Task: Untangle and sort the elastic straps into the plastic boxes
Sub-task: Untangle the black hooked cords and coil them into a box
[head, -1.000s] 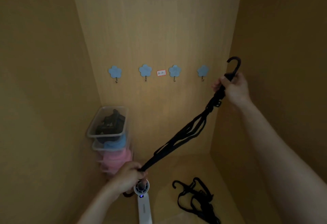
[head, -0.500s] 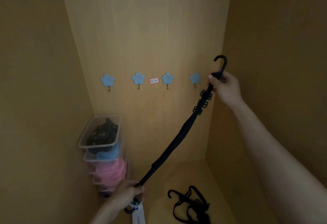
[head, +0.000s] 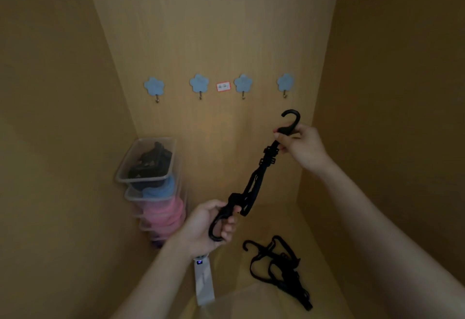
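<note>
Dim light, tan wooden back wall (head: 214, 29), 4 blue flower hooks (head: 154, 86), wooden floor (head: 274, 220)

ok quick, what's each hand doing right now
Left hand: closed round the lower end of the black strap.
Right hand: pinching the same strap just below its upper hook.

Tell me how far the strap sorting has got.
Done: the stacked plastic boxes hold black, blue and pink straps. In hand: one black strap, its lower hook gripped by the left hand, its upper hook pinched by the right hand. Remaining: that strap needs boxing, and a black tangle lies on the cabinet floor.
</note>
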`<state>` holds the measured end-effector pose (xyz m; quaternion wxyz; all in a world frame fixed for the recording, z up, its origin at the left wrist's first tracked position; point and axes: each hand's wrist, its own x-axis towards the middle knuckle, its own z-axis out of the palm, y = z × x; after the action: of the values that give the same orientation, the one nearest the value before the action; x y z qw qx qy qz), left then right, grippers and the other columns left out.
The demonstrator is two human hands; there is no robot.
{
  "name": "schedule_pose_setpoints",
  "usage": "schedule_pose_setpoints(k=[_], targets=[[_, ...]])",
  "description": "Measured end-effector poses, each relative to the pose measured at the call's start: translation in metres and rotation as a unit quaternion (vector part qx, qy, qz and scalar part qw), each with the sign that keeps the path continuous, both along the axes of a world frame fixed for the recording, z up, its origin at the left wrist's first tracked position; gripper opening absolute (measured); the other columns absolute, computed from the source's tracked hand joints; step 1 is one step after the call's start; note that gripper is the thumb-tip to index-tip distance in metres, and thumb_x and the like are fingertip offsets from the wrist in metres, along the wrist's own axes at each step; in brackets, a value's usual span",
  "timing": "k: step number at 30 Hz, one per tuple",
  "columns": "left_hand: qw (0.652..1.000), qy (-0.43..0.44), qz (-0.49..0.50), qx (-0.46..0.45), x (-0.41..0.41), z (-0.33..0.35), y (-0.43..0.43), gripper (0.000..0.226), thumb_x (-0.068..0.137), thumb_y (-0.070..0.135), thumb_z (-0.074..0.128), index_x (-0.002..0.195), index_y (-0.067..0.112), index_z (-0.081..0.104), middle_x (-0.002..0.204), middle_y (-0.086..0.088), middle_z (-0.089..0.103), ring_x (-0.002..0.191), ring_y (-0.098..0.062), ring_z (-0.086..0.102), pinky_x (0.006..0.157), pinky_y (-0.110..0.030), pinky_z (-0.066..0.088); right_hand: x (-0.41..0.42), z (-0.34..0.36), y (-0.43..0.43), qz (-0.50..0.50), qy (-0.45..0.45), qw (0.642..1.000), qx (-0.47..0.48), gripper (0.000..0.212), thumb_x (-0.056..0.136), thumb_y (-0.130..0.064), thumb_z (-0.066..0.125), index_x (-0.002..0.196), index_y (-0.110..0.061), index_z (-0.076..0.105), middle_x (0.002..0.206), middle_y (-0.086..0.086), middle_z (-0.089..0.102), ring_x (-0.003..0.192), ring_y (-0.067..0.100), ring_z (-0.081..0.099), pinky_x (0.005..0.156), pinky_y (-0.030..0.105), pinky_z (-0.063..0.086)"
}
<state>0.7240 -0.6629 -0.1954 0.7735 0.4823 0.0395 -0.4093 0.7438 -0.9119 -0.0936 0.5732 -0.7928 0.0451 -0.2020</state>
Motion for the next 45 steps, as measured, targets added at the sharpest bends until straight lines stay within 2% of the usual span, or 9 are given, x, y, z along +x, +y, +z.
schedule_pose_setpoints(k=[5, 9, 12, 19, 22, 30, 36, 40, 45], targets=[[1.0, 0.009, -0.011, -0.019, -0.004, 0.003, -0.015, 0.042, 0.089, 0.022, 0.042, 0.12, -0.003, 0.058, 0.077, -0.008, 0.05, 0.058, -0.014, 0.044, 0.045, -0.022, 0.036, -0.019, -0.033, 0.016, 0.036, 0.011, 0.999, 0.018, 0.011, 0.099, -0.015, 0.062, 0.106, -0.011, 0.069, 0.103, 0.008, 0.068, 0.078, 0.013, 0.068, 0.071, 0.023, 0.057], [0.981, -0.126, 0.0, 0.145, -0.01, 0.001, -0.021, 0.031, 0.093, 0.001, 0.044, 0.115, -0.003, 0.066, 0.094, -0.012, 0.053, 0.063, -0.013, 0.049, 0.05, -0.023, 0.044, -0.036, -0.05, 0.017, 0.028, 0.024, 0.999, 0.0, 0.016, 0.1, -0.029, 0.061, 0.107, -0.016, 0.068, 0.106, -0.002, 0.067, 0.096, 0.005, 0.063, 0.071, 0.011, 0.045], [0.947, -0.228, -0.013, 0.228, -0.012, 0.008, -0.023, 0.026, 0.095, -0.01, 0.048, 0.097, 0.007, 0.067, 0.083, -0.011, 0.057, 0.064, -0.012, 0.051, 0.051, -0.022, 0.047, -0.044, -0.061, 0.014, 0.031, 0.034, 0.998, 0.051, 0.02, 0.101, -0.03, 0.058, 0.101, -0.012, 0.068, 0.104, 0.003, 0.07, 0.102, 0.015, 0.064, 0.082, 0.025, 0.046], [0.946, -0.293, -0.034, 0.131, -0.004, 0.041, -0.034, 0.034, 0.098, -0.008, 0.046, 0.119, 0.008, 0.067, 0.086, -0.01, 0.069, 0.064, -0.012, 0.056, 0.052, -0.023, 0.041, -0.055, -0.085, 0.014, 0.1, 0.074, 0.983, 0.138, 0.041, 0.088, -0.041, 0.073, 0.107, -0.006, 0.069, 0.102, 0.007, 0.075, 0.101, 0.022, 0.07, 0.104, 0.047, 0.049], [0.96, -0.272, -0.023, 0.062, -0.004, 0.047, -0.04, 0.034, 0.097, -0.005, 0.046, 0.121, 0.005, 0.067, 0.083, -0.01, 0.067, 0.065, -0.012, 0.054, 0.053, -0.024, 0.037, -0.064, -0.09, 0.017, 0.183, 0.107, 0.968, 0.131, 0.059, 0.078, -0.049, 0.08, 0.113, -0.006, 0.063, 0.102, 0.011, 0.07, 0.1, 0.029, 0.068, 0.097, 0.047, 0.049], [0.954, -0.287, -0.037, 0.084, -0.005, 0.047, -0.036, 0.026, 0.097, 0.007, 0.05, 0.118, 0.006, 0.065, 0.086, -0.007, 0.067, 0.074, -0.014, 0.054, 0.066, -0.026, 0.042, -0.066, -0.072, 0.009, 0.164, 0.084, 0.974, 0.133, 0.018, 0.093, -0.002, 0.065, 0.091, -0.01, 0.049, 0.06, 0.007, 0.058, 0.062, 0.025, 0.058, 0.073, 0.04, 0.047], [0.889, -0.409, -0.128, 0.163, -0.005, 0.062, -0.033, 0.049, 0.091, 0.001, 0.067, 0.134, 0.021, 0.056, 0.103, -0.013, 0.074, 0.083, -0.021, 0.066, 0.07, -0.028, 0.054, -0.069, -0.053, 0.011, 0.199, 0.085, 0.974, 0.072, 0.014, 0.092, 0.001, 0.064, 0.089, -0.01, 0.055, 0.068, 0.0, 0.064, 0.067, 0.016, 0.061, 0.07, 0.025, 0.049], [0.904, -0.385, -0.15, 0.111, -0.003, 0.07, -0.03, 0.046, 0.092, 0.009, 0.066, 0.136, 0.02, 0.057, 0.108, -0.019, 0.072, 0.093, -0.032, 0.069, 0.068, -0.029, 0.059, -0.074, -0.053, 0.019, 0.217, 0.103, 0.969, 0.062, 0.008, 0.09, -0.002, 0.064, 0.097, 0.002, 0.062, 0.072, 0.011, 0.065, 0.073, 0.024, 0.064, 0.081, 0.037, 0.049], [0.887, -0.431, -0.029, 0.164, -0.004, 0.057, -0.034, 0.038, 0.087, 0.0, 0.07, 0.122, 0.014, 0.065, 0.103, -0.022, 0.07, 0.088, -0.033, 0.074, 0.071, -0.034, 0.062, -0.079, -0.053, 0.026, 0.238, 0.138, 0.956, 0.098, 0.006, 0.092, -0.012, 0.068, 0.096, -0.008, 0.065, 0.075, 0.003, 0.069, 0.067, 0.016, 0.065, 0.065, 0.025, 0.052]])
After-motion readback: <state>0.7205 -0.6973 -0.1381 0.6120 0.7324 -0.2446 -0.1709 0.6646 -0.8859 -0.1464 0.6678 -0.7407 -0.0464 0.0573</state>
